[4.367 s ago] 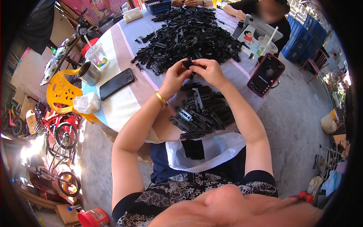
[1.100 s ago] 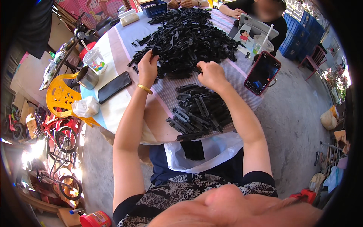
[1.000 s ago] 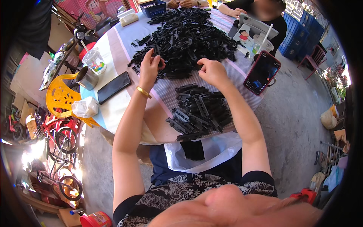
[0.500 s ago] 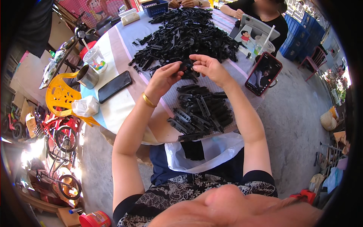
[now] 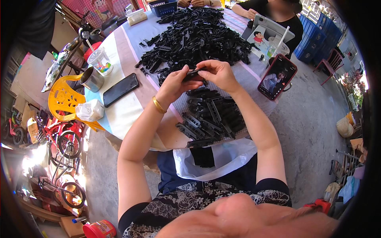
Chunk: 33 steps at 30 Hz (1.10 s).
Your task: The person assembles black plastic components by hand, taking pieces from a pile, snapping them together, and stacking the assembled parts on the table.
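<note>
Heap (image 5: 194, 39) of black parts spreads across the table (image 5: 120, 114) I am watching from afar. At the heap's near edge, two bare hands meet over one slim black part (image 5: 193, 75). I see the left hand (image 5: 174, 86) half open, thumb on top and fingers beneath, gripping the part between them. The right hand (image 5: 220, 76) is closed in a pinch, thumb and forefinger at the part's right end; I cannot make out the tips of its other fingers. A gold bangle (image 5: 158, 104) circles the left wrist.

On the near side of the heap, below the hands, lies a pile (image 5: 212, 115) of long black pieces. Farther from the heap, over the lap, a white bag (image 5: 238, 158) gapes open. Left of the heap are a dark phone (image 5: 121, 90) lying flat, a steel mug (image 5: 92, 80) and a clear cup (image 5: 101, 61). Right of it, a lit phone (image 5: 277, 77) stands propped. Beyond it, I find a blue basket (image 5: 163, 8).
</note>
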Each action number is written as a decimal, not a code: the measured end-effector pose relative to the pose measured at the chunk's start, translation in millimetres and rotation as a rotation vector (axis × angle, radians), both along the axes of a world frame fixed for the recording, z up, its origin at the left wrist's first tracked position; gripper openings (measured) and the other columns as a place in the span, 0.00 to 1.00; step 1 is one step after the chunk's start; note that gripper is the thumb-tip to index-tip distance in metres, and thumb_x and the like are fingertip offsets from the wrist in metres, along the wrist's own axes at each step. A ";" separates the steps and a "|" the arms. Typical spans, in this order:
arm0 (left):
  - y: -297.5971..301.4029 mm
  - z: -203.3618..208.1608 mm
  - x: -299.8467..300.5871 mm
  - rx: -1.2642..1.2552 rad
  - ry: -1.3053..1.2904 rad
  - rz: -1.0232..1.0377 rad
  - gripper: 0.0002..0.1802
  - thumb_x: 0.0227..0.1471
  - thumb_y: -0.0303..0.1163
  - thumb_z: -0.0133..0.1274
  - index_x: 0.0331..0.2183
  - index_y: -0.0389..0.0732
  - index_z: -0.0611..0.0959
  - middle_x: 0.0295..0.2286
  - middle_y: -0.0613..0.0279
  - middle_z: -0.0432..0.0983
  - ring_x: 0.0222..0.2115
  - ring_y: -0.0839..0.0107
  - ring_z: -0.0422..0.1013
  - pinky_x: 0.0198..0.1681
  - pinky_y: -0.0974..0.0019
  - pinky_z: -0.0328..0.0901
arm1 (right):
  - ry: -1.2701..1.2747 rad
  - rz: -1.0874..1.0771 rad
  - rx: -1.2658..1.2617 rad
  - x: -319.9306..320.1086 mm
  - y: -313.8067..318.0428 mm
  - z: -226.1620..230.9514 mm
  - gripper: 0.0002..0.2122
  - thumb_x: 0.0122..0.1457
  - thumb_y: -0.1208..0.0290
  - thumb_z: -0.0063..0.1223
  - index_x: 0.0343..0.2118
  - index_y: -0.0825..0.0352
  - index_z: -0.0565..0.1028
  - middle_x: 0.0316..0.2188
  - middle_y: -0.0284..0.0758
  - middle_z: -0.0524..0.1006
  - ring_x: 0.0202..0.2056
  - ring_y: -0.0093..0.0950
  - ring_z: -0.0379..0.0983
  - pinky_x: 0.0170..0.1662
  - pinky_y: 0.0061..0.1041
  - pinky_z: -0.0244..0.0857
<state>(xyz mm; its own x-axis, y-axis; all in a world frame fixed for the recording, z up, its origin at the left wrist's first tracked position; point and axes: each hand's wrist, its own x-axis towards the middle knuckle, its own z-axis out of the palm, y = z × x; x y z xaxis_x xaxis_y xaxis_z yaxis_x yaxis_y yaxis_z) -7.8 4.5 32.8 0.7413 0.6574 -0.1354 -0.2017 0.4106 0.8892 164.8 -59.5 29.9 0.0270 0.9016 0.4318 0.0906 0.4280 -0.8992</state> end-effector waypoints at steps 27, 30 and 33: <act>-14.3 11.8 -4.1 1.100 0.331 0.145 0.15 0.46 0.21 0.51 0.40 0.33 0.75 0.23 0.55 0.76 0.23 0.73 0.73 0.29 0.72 0.67 | -0.433 -0.092 0.137 8.7 -8.4 13.7 0.16 0.41 0.73 0.62 0.35 0.70 0.74 0.27 0.37 0.77 0.29 0.25 0.74 0.33 0.21 0.67; -19.0 18.9 -5.1 1.098 0.305 0.143 0.13 0.47 0.21 0.50 0.39 0.33 0.75 0.23 0.55 0.76 0.23 0.72 0.74 0.28 0.72 0.68 | -0.476 -0.130 0.160 6.3 -13.5 20.1 0.14 0.42 0.73 0.61 0.33 0.70 0.75 0.26 0.38 0.77 0.28 0.25 0.75 0.31 0.21 0.67; -20.6 20.4 -5.8 1.080 0.304 0.135 0.13 0.47 0.20 0.49 0.38 0.33 0.75 0.23 0.56 0.76 0.24 0.73 0.75 0.28 0.72 0.68 | -0.499 -0.155 0.162 3.5 -16.0 21.2 0.12 0.43 0.73 0.61 0.32 0.70 0.75 0.25 0.39 0.76 0.28 0.27 0.75 0.30 0.22 0.66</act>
